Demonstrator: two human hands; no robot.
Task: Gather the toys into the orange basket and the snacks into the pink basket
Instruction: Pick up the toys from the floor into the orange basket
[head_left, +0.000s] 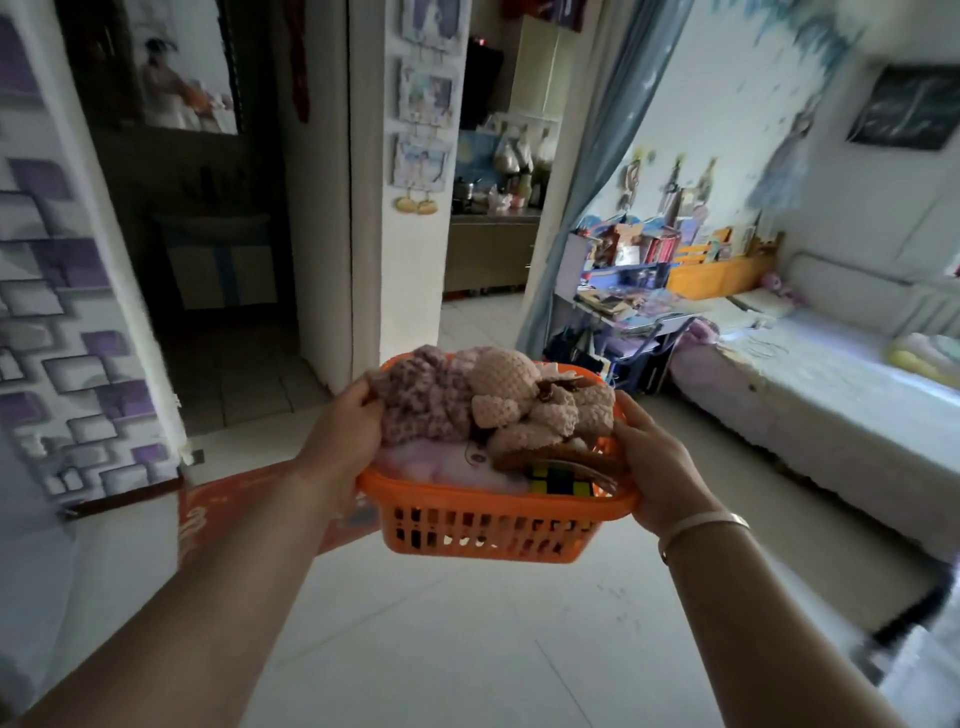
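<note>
Above the floor (441, 623), left hand (345, 434) and right hand (657, 470) grip the orange basket (488, 530) by opposite rims (fingers clenched); plush toys (509, 405) heaped inside.

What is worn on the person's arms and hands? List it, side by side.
Left hand: bare, and the forearm is bare as far as the frame shows, with no sleeve, watch or ring visible. Right hand: also bare with no sleeve, but the wrist carries a slim pale bangle with a gold-toned section. No gloves cover the fingers on either side.

Orange basket (483, 525) (heaped with toys (511, 402)).
</note>
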